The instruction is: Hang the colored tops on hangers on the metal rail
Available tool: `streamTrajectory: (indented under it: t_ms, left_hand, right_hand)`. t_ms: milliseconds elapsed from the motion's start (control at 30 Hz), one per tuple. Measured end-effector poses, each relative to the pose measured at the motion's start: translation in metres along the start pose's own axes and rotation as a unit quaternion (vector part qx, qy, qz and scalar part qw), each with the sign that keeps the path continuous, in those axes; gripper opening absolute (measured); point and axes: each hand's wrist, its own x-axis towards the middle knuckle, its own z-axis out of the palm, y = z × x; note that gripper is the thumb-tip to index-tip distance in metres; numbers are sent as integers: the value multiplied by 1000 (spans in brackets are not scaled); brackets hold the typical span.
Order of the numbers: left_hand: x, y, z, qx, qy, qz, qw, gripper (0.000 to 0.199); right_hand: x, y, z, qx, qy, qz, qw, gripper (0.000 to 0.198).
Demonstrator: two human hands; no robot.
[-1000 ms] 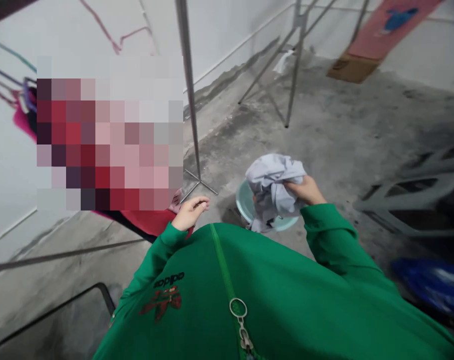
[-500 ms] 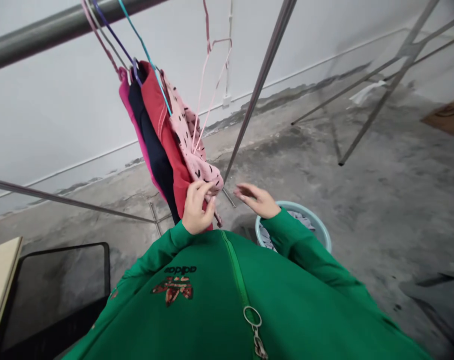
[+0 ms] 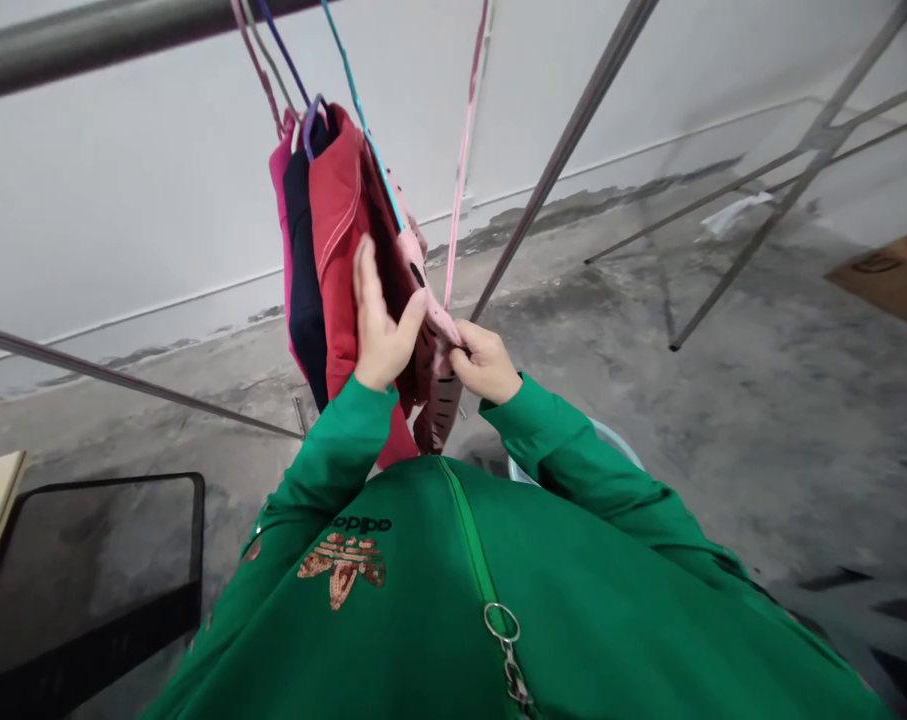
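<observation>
A pink garment with dark marks (image 3: 439,405) hangs from a turquoise hanger (image 3: 382,165). My right hand (image 3: 487,362) is closed on its near edge, thumb and fingers pinching the cloth. My left hand (image 3: 382,325) is open with the fingers stretched up, between the pink garment and a red garment (image 3: 339,240), its palm toward the pink one. Farther left hang a dark navy garment (image 3: 303,270) and a magenta one (image 3: 280,190). Behind the pink cloth, a pink hanger (image 3: 460,190) hangs down edge-on.
A thick metal rail (image 3: 123,55) crosses the upper left. A slanting metal pole (image 3: 565,150) stands right of the clothes. Partly behind my right sleeve is a light blue basin (image 3: 619,440). A cardboard box (image 3: 884,275) lies far right, and a black-framed panel (image 3: 85,580) is at lower left.
My right hand has come left and taken hold of the pink garment's edge. My left hand has let go of it, moved up and opened between the garments. The pink garment has turned.
</observation>
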Motion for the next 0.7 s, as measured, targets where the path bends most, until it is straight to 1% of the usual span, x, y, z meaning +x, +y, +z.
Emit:
streamTrajectory:
  t_ms: [67,133,167,233,267,333,400,467,533,600,667,700]
  left_hand:
    - [21,-8,7,12,-46,12,999,58]
    - [32,-9,9,61,-67,15,996,48]
    - [33,-8,7,99,-61,14,993,42]
    - [29,-3,3,184,-26,24,982,30]
    - [24,-1,0,222,-7,43,974,28]
    - [14,2,-3,280,20,105,954,30]
    - [3,1,-6,314,36,173,933,32]
    - [-9,-3,-8,329,36,225,916,33]
    - [-24,-10,-10,324,3,249,913,29]
    - [-42,-18,-11,305,-54,253,917,24]
    - [-57,-27,-10,284,-105,249,920,22]
    - [-64,-31,-9,274,-121,244,922,21]
  right_hand:
    - [0,4,-3,11,-17,-33,999,20]
    - [2,7,-3,2,-4,-41,999,23]
    - [2,9,-2,-7,6,-37,999,26]
    - [3,12,-1,-27,9,-19,999,29]
    - [3,14,0,-38,4,-4,999,29]
    - [5,15,2,-53,-10,26,998,28]
    - [7,15,6,-51,-22,48,997,30]
    - [8,15,13,-28,-28,55,998,35]
    - [6,15,23,12,-29,55,998,44]
    - [0,18,35,52,-36,61,996,49]
    - [-11,22,49,89,-62,92,990,48]
    - [-18,26,56,109,-77,116,984,47]
